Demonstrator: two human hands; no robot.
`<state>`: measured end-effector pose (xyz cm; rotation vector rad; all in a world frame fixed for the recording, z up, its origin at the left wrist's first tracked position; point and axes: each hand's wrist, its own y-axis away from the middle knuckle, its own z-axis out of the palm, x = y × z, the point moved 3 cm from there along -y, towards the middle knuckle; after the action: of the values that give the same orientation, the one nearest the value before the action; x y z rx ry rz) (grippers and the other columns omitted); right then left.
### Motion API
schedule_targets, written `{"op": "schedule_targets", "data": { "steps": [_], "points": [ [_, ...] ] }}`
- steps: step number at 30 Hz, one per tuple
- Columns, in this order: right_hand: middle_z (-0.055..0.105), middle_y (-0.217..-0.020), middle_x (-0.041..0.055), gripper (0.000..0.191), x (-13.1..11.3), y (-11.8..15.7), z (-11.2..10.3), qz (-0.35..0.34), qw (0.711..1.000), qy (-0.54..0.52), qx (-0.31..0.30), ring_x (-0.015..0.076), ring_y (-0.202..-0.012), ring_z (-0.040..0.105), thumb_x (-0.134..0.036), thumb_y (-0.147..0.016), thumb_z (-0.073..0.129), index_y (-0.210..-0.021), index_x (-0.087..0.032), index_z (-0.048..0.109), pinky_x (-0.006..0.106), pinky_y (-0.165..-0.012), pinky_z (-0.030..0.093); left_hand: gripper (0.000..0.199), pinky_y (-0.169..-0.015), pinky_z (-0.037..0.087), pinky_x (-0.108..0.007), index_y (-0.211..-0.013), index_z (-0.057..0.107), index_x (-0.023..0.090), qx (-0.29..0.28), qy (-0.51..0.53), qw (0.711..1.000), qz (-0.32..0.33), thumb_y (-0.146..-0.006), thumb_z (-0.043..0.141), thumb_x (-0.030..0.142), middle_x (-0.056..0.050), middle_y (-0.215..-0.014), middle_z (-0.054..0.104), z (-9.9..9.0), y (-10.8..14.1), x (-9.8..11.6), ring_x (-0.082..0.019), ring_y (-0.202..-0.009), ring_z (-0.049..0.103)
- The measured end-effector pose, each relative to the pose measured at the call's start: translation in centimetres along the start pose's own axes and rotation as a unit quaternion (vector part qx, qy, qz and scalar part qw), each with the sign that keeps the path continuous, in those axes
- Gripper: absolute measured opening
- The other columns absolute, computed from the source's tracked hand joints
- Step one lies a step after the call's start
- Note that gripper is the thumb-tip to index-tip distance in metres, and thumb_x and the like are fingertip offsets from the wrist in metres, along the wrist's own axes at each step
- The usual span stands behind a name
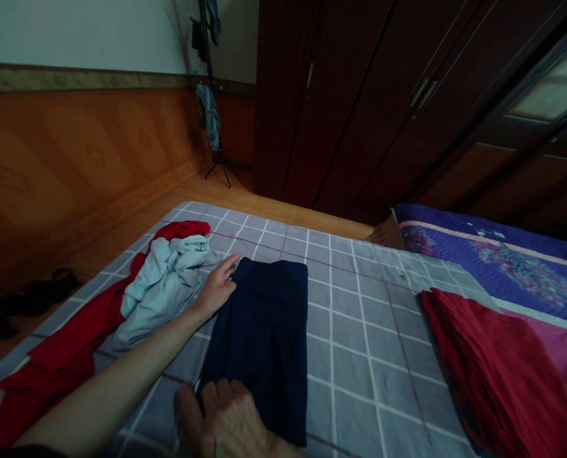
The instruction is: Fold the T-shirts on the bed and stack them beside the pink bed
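Observation:
A dark navy garment [268, 331], folded into a long flat rectangle, lies on the checked bedsheet. My left hand [219, 286] is at its far left corner, fingers stretched out and touching the edge. At the near left edge my right hand [230, 416] has its fingers curled down on the cloth, gripping it; the fingertips are hidden. Left of the navy garment sits a crumpled light grey-blue garment [161, 280], partly behind my left forearm. Under and beside it stretches a red garment [80, 334] with white patches.
The bed carries a grey sheet [345, 305] with white lines. A folded red cloth stack [493, 362] lies on the right, by a purple floral quilt [503, 261]. Beyond stand a dark wardrobe [350, 95] and a clothes stand [211, 114]. Dark shoes [39, 292] are on the floor at left.

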<state>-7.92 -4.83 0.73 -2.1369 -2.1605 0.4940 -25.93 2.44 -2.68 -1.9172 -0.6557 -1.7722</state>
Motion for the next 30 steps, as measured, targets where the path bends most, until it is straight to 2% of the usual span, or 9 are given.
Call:
{"op": "schedule_targets", "data": {
  "steps": [2, 5, 7, 10, 13, 15, 18, 22, 30],
  "points": [
    [0.06, -0.065, 0.0002, 0.031, 0.1, 0.1, -0.5, -0.027, 0.999, -0.031, -0.025, 0.018, -0.048, 0.053, -0.025, -0.075, 0.061, -0.103, -0.017, 0.052, 0.028, -0.037, 0.038, 0.067, -0.098, 0.043, -0.044, -0.131, 0.047, 0.021, 0.041, -0.105, 0.991, 0.067, -0.065, 0.047, 0.009, -0.01, -0.146, 0.033, -0.2, 0.4, 0.8, -0.027, -0.125, 0.044],
    [0.061, -0.073, 0.0021, 0.043, 1.6, -0.1, -2.8, -0.018, 0.995, -0.098, -0.012, 0.0185, -0.056, 0.056, -0.029, -0.074, 0.059, -0.114, -0.017, 0.05, 0.029, -0.045, 0.043, 0.054, -0.105, 0.035, -0.045, -0.128, 0.048, 0.021, 0.071, -0.25, 0.943, 0.207, -0.076, 0.044, 0.009, -0.009, -0.142, 0.037, 0.4, 2.0, 2.9, -0.024, -0.131, 0.036],
    [0.061, -0.079, 0.0037, 0.036, 4.1, -0.4, -5.2, 0.041, 0.987, -0.144, 0.059, 0.0181, -0.066, 0.057, -0.023, -0.079, 0.052, -0.114, -0.017, 0.052, 0.03, -0.057, 0.047, 0.049, -0.108, 0.032, -0.044, -0.129, 0.047, 0.02, 0.039, -0.309, 0.906, 0.285, -0.082, 0.042, 0.01, -0.01, -0.137, 0.043, 1.5, 3.3, 4.1, -0.022, -0.13, 0.037],
    [0.064, -0.093, 0.0085, 0.026, 9.2, -0.7, -7.8, 0.143, 0.959, -0.144, 0.199, 0.0193, -0.085, 0.058, -0.018, -0.086, 0.043, -0.106, -0.017, 0.059, 0.034, -0.074, 0.049, 0.046, -0.109, 0.03, -0.045, -0.133, 0.042, 0.017, -0.074, -0.384, 0.852, 0.347, -0.088, 0.04, 0.016, -0.011, -0.139, 0.043, 3.3, 4.8, 4.2, -0.023, -0.132, 0.034],
    [0.055, -0.127, 0.0142, 0.036, 13.9, -0.7, -6.8, 0.189, 0.961, -0.06, 0.195, 0.026, -0.119, 0.047, -0.023, -0.088, 0.045, -0.12, -0.013, 0.055, 0.044, -0.098, 0.039, 0.046, -0.112, 0.022, -0.051, -0.136, 0.04, 0.017, -0.164, -0.471, 0.807, 0.317, -0.091, 0.04, 0.024, -0.01, -0.145, 0.038, 4.2, 4.9, 2.6, -0.026, -0.138, 0.024],
    [0.042, -0.142, 0.014, 0.046, 16.3, -0.4, -4.7, 0.217, 0.968, -0.013, 0.126, 0.0295, -0.133, 0.031, -0.03, -0.089, 0.046, -0.131, -0.012, 0.048, 0.05, -0.107, 0.028, 0.05, -0.111, 0.019, -0.054, -0.139, 0.038, 0.018, -0.188, -0.519, 0.789, 0.269, -0.092, 0.043, 0.035, -0.01, -0.147, 0.035, 4.2, 4.5, 1.6, -0.028, -0.139, 0.021],
    [0.034, -0.147, 0.0135, 0.059, 18.5, 0.3, -1.9, 0.273, 0.961, 0.013, 0.034, 0.032, -0.137, 0.023, -0.046, -0.089, 0.046, -0.137, -0.013, 0.042, 0.052, -0.109, 0.021, 0.061, -0.11, 0.019, -0.056, -0.143, 0.031, 0.021, -0.195, -0.556, 0.779, 0.215, -0.091, 0.041, 0.05, -0.01, -0.15, 0.03, 3.8, 4.0, 0.9, -0.031, -0.139, 0.018],
    [0.028, -0.149, 0.0142, 0.072, 19.2, 0.8, -1.0, 0.31, 0.95, 0.021, -0.005, 0.0324, -0.139, 0.018, -0.058, -0.086, 0.044, -0.141, -0.013, 0.037, 0.05, -0.11, 0.019, 0.065, -0.109, 0.018, -0.057, -0.145, 0.028, 0.025, -0.192, -0.574, 0.775, 0.181, -0.089, 0.041, 0.055, -0.011, -0.151, 0.026, 3.6, 4.0, 1.1, -0.035, -0.14, 0.014],
    [0.025, -0.151, 0.0139, 0.075, 19.1, 0.7, -1.3, 0.317, 0.948, 0.022, -0.015, 0.0314, -0.14, 0.014, -0.061, -0.085, 0.043, -0.143, -0.014, 0.033, 0.05, -0.11, 0.017, 0.07, -0.108, 0.018, -0.057, -0.145, 0.025, 0.027, -0.161, -0.588, 0.773, 0.175, -0.086, 0.045, 0.058, -0.014, -0.151, 0.023, 3.4, 4.0, 0.4, -0.037, -0.139, 0.014]
  ]
}}
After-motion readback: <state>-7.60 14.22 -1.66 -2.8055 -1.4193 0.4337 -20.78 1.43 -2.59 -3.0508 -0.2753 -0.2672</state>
